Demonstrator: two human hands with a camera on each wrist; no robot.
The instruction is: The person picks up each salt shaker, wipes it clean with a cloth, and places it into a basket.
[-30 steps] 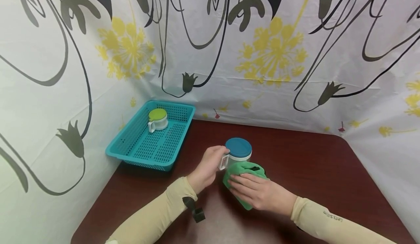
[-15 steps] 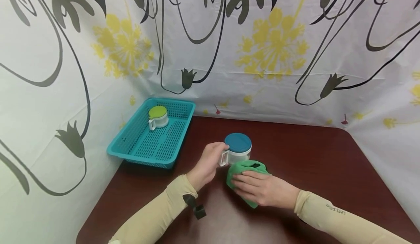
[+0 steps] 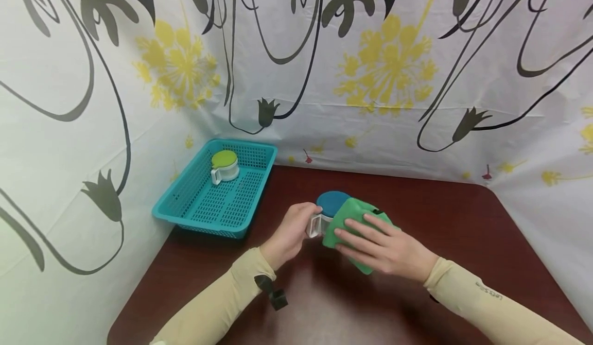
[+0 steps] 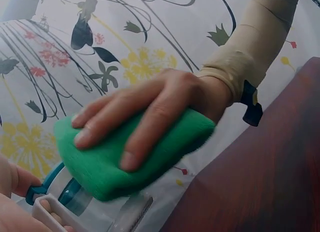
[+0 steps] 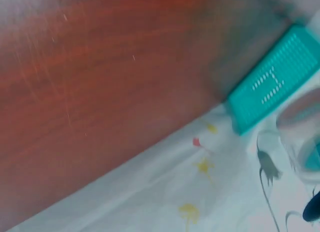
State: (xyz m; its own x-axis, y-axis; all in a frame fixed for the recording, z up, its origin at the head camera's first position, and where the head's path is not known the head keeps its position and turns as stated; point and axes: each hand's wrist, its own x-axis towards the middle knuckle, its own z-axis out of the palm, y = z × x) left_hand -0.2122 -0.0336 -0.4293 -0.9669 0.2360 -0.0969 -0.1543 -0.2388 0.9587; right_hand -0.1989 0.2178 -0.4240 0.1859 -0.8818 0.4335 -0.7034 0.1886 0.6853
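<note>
My left hand (image 3: pixel 293 231) grips the white handle of a clear jar with a blue lid (image 3: pixel 329 202), held over the table. In my right hand (image 3: pixel 389 248) is a folded green cloth (image 3: pixel 348 212), covering the jar's right side. The left wrist view shows the right fingers spread across the cloth (image 4: pixel 100 172), its thumb hidden behind; the jar handle (image 4: pixel 47 212) and part of my left hand (image 4: pixel 12 197) appear at lower left. At the right edge of the right wrist view, part of the clear jar (image 5: pixel 297 127) shows blurred.
A turquoise perforated basket (image 3: pixel 222 211) stands at the table's back left. Inside it sits a similar white-handled jar with a lime-green lid (image 3: pixel 224 164). Patterned cloth walls (image 3: pixel 306 87) enclose the dark red-brown table (image 3: pixel 431 216) at the back and sides.
The right hand has brought the green cloth up from below the jar to its right side, now overlapping the lid's edge. The left hand keeps its hold with little movement.
</note>
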